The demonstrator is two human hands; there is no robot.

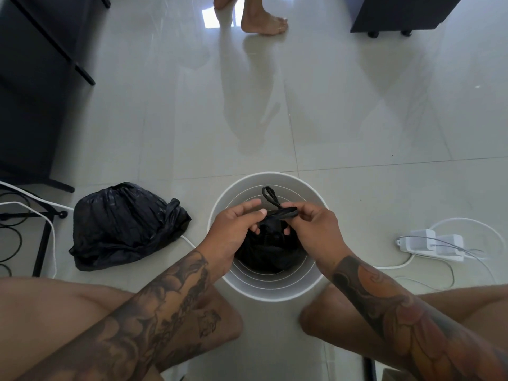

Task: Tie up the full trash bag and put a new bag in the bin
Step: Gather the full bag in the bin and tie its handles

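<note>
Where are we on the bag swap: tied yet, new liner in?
Done: little that shows. In hand: both hands, left hand and right hand, are working the handles of the black bag that sits inside the white bin; a loop sticks up, knot looks unfinished. Left: lift it out, fit a liner. A second black bag lies on the floor left of the bin; can't tell its role.

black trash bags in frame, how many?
2. One black bag sits inside the white bin, its handles pinched by the left hand and right hand. Another black bag lies on the floor left of the bin.
</note>
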